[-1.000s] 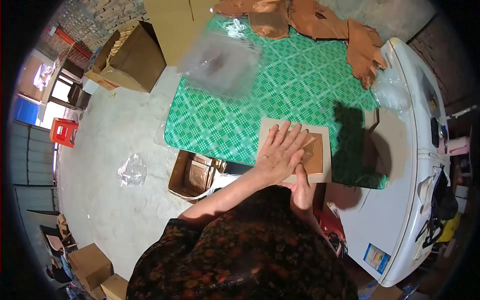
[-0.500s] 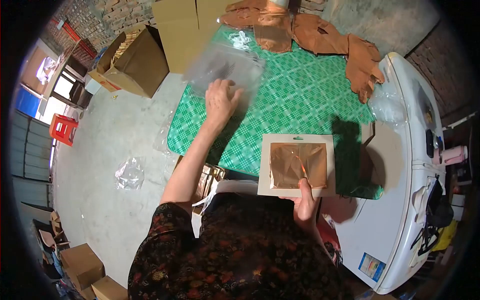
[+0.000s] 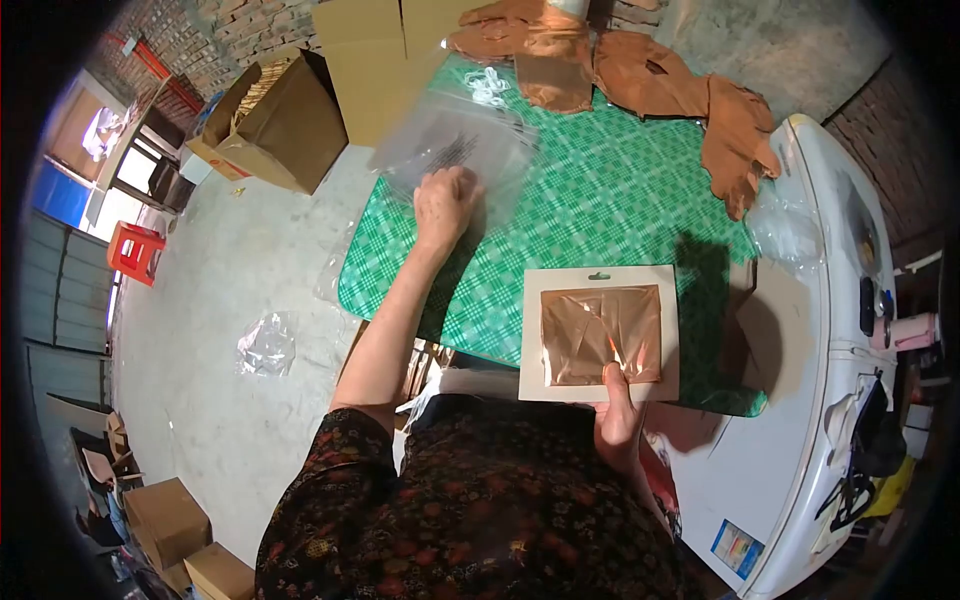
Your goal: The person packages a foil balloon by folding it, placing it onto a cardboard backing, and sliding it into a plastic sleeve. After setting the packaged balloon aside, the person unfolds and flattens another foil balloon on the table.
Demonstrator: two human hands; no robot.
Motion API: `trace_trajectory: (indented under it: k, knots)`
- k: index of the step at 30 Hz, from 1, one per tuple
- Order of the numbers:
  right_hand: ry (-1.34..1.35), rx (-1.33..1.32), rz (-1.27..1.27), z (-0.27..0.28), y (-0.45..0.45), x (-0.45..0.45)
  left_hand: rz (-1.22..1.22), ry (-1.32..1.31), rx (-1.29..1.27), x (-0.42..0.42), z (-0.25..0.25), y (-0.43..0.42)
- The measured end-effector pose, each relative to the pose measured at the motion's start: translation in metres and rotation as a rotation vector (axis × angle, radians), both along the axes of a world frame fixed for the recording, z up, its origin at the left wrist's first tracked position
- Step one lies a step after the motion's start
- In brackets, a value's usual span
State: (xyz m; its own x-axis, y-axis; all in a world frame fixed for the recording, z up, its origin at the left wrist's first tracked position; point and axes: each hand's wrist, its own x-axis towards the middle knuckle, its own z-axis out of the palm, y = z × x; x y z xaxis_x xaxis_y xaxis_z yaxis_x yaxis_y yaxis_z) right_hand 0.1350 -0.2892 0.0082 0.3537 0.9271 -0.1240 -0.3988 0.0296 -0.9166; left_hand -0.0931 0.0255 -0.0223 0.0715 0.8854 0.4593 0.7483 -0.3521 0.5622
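Observation:
Fingers curled together, my left hand (image 3: 443, 208) rests at the near edge of a stack of clear plastic bags (image 3: 470, 140) on the green checked tablecloth (image 3: 600, 190). The bag edge seems pinched in its fingertips, which are partly hidden. Over the table's front edge, my right hand (image 3: 617, 408) grips a pale card (image 3: 532, 345) by its bottom edge, thumb on top and the other fingers underneath. A shiny copper-brown packet (image 3: 600, 335) lies flat on the card, below its hanging slot.
Brown crumpled pieces (image 3: 655, 80) and white strings (image 3: 487, 87) lie at the table's back. A white fridge (image 3: 800, 400) lies at the right. Open cartons (image 3: 280, 120) stand back left; a red stool (image 3: 136, 252) and clear plastic (image 3: 266, 345) are on the floor.
My left hand has left the card, moved up and left to the plastic bags, and curled its fingers. The card in my right hand has shifted slightly toward my body, its packet now uncovered.

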Motion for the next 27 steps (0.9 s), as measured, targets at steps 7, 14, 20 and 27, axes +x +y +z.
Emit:
trace_trajectory:
  k: [7, 14, 20, 27]
  knots:
    - [-0.021, 0.030, -0.012, 0.003, 0.003, 0.002, 0.003, -0.006, 0.019, -0.001, -0.007, 0.005]
    - [0.029, -0.046, -0.048, 0.023, 0.004, 0.002, 0.056, -0.032, -0.135, -0.005, 0.011, 0.016]
    - [-0.012, -0.055, -0.090, 0.039, 0.009, 0.010, 0.003, 0.073, 0.216, -0.022, 0.075, 0.018]
    - [-0.606, -0.049, -0.099, 0.006, -0.002, 0.032, -0.107, 0.277, 0.525, 0.020, 0.128, 0.001]
